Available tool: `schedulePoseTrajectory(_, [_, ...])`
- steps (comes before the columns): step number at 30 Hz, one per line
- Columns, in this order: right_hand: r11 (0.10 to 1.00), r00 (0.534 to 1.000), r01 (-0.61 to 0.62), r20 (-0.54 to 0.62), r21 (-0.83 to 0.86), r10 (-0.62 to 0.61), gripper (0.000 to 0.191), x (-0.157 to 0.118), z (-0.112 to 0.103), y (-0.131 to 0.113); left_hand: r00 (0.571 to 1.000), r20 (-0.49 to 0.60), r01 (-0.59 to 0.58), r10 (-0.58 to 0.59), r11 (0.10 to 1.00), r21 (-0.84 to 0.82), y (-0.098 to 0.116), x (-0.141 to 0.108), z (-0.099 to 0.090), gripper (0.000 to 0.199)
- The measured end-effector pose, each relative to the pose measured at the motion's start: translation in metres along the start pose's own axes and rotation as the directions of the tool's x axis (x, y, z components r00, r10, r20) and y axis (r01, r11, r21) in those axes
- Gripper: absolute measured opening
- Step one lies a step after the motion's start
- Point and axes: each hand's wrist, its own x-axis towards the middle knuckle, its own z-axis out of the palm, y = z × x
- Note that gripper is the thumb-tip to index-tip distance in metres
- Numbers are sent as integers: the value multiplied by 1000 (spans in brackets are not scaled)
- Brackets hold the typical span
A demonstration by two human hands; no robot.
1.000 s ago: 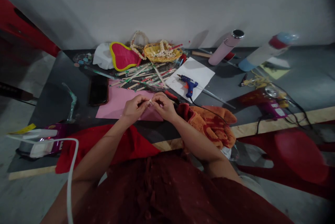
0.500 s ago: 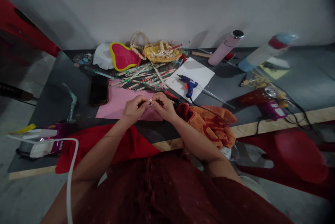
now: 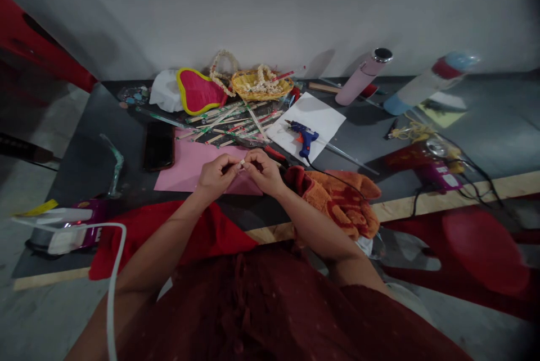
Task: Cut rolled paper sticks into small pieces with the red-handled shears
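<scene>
Above the near part of a smooth, flat pink sheet [image 3: 185, 167], the left hand [image 3: 217, 175] and right hand [image 3: 265, 172] meet fingertip to fingertip around a small pale piece [image 3: 242, 164]. Each grip is narrow, finger and thumb pinched on that piece, which is too small and covered for its exact shape to show.

Beyond the hands, thin wooden sticks [image 3: 219, 122] lie crossed at many angles, straight and slender, among green and red bits. Farther back, a shallow woven yellow basket [image 3: 239, 91] carries knobbly cream strands, and to its left stands a curved magenta panel [image 3: 202, 91] with a thick yellow rim, next to crumpled white cloth [image 3: 165, 92].

A glossy black phone [image 3: 159, 147] lies just beside the left edge of the pink sheet. Right of the hands, a blue plastic glue gun [image 3: 304, 139] rests on a white sheet [image 3: 331, 113]; its thin black cord runs near over a fluffy orange towel [image 3: 337, 198], which the right forearm partly overlaps. Far right, a pink cylindrical flask [image 3: 358, 81] with a shiny metal top stands on the dark tabletop [image 3: 363, 139]. Soft red cloth [image 3: 211, 234] spreads beneath the left forearm, and a white cable [image 3: 111, 305] crosses in front of that arm, hiding a strip of it.
</scene>
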Motion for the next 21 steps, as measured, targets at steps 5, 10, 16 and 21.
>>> schedulePoseTrajectory(5, [999, 999, -35, 0, -15, 35, 14, -1, 0, -1, 1000, 6, 14, -14, 1000, -6, 2, -1, 0, 19])
schedulePoseTrajectory(10, [1000, 1000, -5, -3, -4, 5, 12, -1, 0, -2, 1000, 1, 10, -10, 1000, -4, 2, -1, 0, 19])
schedulePoseTrajectory(16, [1000, 1000, 12, -1, 7, -11, 13, 0, 0, -1, 1000, -2, 5, -5, 1000, -10, 2, 0, -1, 20])
schedulePoseTrajectory(21, [999, 1000, -29, 7, -28, 29, 15, 0, -1, -2, 1000, 3, 12, -12, 1000, 12, 0, 0, 0, 20])
